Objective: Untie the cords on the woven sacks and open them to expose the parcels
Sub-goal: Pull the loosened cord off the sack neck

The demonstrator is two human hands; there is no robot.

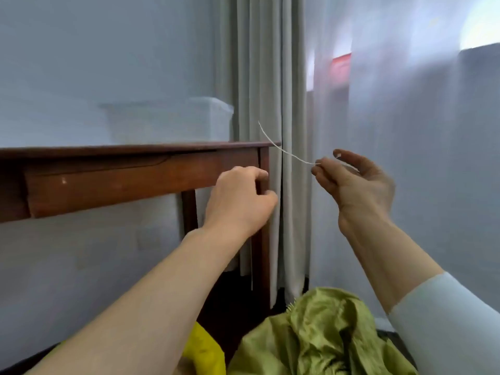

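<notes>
The right hand (351, 182) pinches the cord (281, 150), which arcs up-left from the grip.

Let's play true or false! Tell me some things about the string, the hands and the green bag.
The right hand pinches a thin cord. True.
The cord is wound round the green sack. False: it is held up in the air, well above the sack.
The table is brown wood. True.
The left hand rests on the sack. False: it is raised beside the table's corner.
A curtain hangs behind the hands. True.
</notes>
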